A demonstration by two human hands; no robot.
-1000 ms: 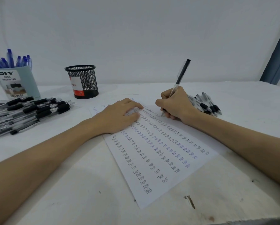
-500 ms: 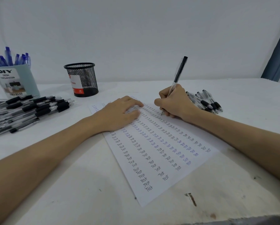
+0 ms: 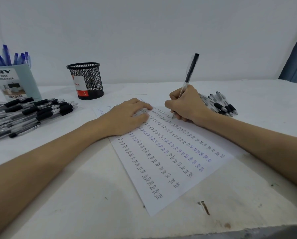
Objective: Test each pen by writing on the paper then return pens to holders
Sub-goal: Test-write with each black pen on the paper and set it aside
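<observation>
Head view: pen (image 3: 190, 69) in right hand (image 3: 187, 105).

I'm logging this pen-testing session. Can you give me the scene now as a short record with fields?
right hand: grips black pen, tip on paper
left hand: flat, pressing on the paper
mesh holder: no pens showing
blue organizer: holds blue pens
left pile: black pens, loose
right pile: black pens, behind right hand

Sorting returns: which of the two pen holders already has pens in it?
The pale blue DIY organizer at far left, holding blue pens; the black mesh cup looks empty.
</observation>
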